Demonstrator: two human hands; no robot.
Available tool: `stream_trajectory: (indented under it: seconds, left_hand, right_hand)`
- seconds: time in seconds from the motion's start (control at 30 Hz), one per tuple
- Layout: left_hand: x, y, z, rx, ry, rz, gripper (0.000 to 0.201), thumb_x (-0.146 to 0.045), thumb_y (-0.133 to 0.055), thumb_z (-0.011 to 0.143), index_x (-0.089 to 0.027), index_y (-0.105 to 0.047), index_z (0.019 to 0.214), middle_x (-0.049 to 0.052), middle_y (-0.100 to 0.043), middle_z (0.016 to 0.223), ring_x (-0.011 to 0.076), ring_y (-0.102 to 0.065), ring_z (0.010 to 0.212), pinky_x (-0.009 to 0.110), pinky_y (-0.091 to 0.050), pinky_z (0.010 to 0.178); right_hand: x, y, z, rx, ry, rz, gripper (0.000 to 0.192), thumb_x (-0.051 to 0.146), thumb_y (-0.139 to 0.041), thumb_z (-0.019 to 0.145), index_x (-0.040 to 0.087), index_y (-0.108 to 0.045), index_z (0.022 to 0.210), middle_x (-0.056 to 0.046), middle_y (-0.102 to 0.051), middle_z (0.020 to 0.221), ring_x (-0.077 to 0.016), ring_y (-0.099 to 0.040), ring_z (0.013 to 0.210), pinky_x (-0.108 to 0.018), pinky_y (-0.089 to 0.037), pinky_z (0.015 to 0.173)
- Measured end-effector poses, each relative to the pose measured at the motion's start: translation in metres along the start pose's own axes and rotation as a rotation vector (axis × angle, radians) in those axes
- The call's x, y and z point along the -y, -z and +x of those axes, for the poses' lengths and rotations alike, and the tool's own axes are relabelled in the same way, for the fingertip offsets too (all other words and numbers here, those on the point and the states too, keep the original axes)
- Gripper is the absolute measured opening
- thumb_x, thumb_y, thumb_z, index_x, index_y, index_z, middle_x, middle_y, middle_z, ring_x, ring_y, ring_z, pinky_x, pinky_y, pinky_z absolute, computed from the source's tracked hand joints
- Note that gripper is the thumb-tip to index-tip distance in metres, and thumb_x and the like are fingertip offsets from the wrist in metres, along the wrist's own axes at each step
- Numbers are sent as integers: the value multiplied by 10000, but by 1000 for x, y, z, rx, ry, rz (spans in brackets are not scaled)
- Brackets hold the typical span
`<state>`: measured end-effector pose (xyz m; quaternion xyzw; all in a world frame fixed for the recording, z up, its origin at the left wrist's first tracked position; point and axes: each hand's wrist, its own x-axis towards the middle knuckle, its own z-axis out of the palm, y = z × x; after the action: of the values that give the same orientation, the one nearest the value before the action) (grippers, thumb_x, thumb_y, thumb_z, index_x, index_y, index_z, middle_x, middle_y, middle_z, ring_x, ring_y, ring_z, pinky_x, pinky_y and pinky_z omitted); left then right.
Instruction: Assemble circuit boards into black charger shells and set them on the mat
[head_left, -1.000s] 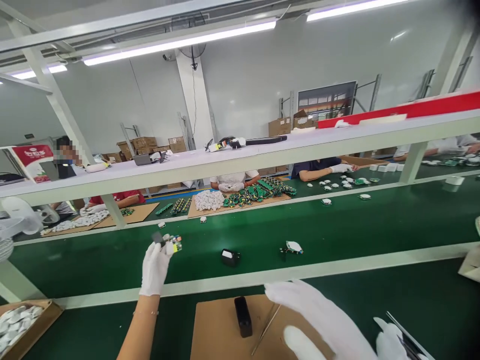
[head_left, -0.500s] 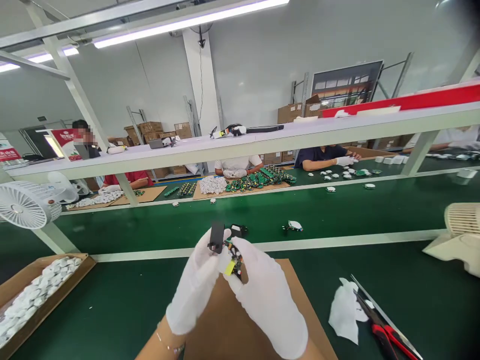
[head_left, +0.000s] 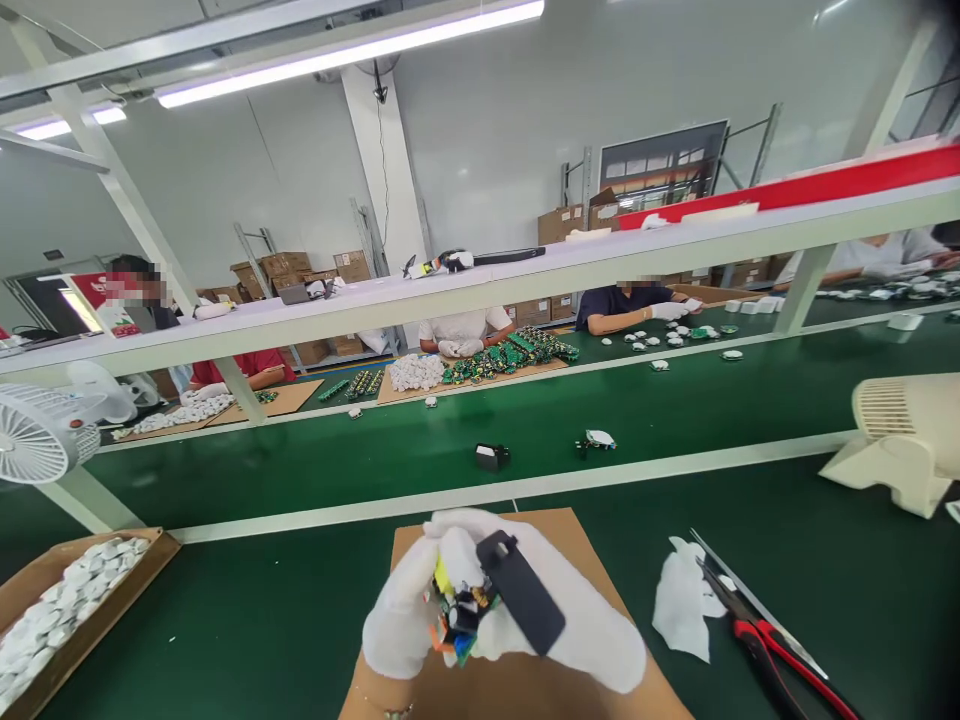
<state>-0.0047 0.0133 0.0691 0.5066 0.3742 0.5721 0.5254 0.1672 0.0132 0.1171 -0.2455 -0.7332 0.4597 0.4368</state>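
Both of your white-gloved hands meet just above the near end of the cardboard mat [head_left: 592, 545] on the green bench. Your left hand [head_left: 401, 620] is curled closed around a small circuit board [head_left: 456, 622], a cluster of yellow, blue and orange parts showing between the fingers. Your right hand [head_left: 577, 625] is wrapped round the same bundle from the other side, its fingers pinching a flat black plastic cover [head_left: 521, 592] that lies tilted across the board. The board looks light and stiff but fragile, with upright parts and thin leads that could bend, so its bare edges seem the safest place to hold. The cover appears rigid, smooth and likely slippery under cotton gloves; gripping its long sides looks steadier than its flat face. To the right of the mat lie a crumpled white cloth [head_left: 679, 610] and red-handled cutters [head_left: 772, 645]. Beyond the mat, on the conveyor belt [head_left: 300, 475], sits another black housing [head_left: 491, 456]. Left of the mat is a box of white parts [head_left: 45, 625].
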Motion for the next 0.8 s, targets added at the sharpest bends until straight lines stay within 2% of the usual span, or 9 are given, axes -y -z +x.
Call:
stream_trajectory:
  seconds: [0.07,0.17,0.23,0.3,0.37,0.47,0.53,0.67,0.8]
  left_hand:
    - [-2,7,2,35,-44,161,539,-711,-535,792,-206,-721,756,63,-700,757,254,-655,797,382,-543,797]
    - [-12,29,18,60,-62,431,466,-617,-588,811,-180,-731,885,83,-708,817,262,-645,823,396,-509,838]
    - [-10,50,35,0,-47,725,560,-526,-636,803,-210,-591,1263,115,-663,1166,301,-595,1085,440,-430,993]
    - [7,67,52,42,18,963,826,-464,-684,755,-227,-334,1464,143,-417,1478,327,-378,1358,486,-292,1124]
    - [34,74,67,147,103,1007,947,-374,-783,623,-199,-354,1449,173,-338,1521,360,-302,1404,513,-250,1148]
    - [71,62,80,219,163,1001,879,-262,-847,467,-189,-532,1284,181,-481,1407,417,-389,1331,579,-241,1131]
    - [81,49,82,215,173,989,744,-247,-825,493,-170,-568,1187,180,-553,1308,420,-453,1265,589,-288,1095]
    - [50,31,70,192,99,903,546,-254,-678,689,-199,-480,1195,107,-621,1134,298,-592,1058,446,-461,948]
    - [-4,27,42,186,-251,792,514,-232,-680,744,-257,-455,1205,80,-557,1199,252,-562,1077,372,-453,956]
  right_hand:
    - [-1,-4,7,-2,21,131,257,272,-710,706,250,-687,961,6,-699,864,-219,-685,845,-348,-583,784]
    - [-1,0,15,-235,19,287,255,391,-717,731,238,-674,930,-26,-704,860,-236,-689,794,-380,-594,716]
    - [-2,10,15,-368,24,372,375,469,-666,784,254,-630,1090,-69,-704,1033,-259,-695,886,-444,-587,800]
    - [-6,22,11,-434,52,463,479,499,-654,800,283,-560,1216,-90,-646,1226,-278,-670,1034,-495,-546,921]
    - [-12,33,5,-468,76,542,496,468,-666,806,297,-532,1253,-89,-573,1349,-292,-605,1175,-515,-480,1024]
    - [-22,40,-2,-448,68,521,434,438,-619,853,295,-525,1252,-79,-518,1413,-298,-516,1287,-532,-409,1093]
    - [-25,39,-2,-445,56,471,441,447,-608,863,295,-509,1266,-82,-534,1393,-300,-511,1292,-538,-408,1091]
    - [-25,29,7,-447,33,357,480,493,-622,849,286,-511,1267,-100,-629,1242,-300,-596,1190,-506,-503,1000]
    - [-18,17,11,-391,55,257,569,588,-728,717,281,-562,1167,-98,-689,1095,-338,-602,1172,-491,-565,906]
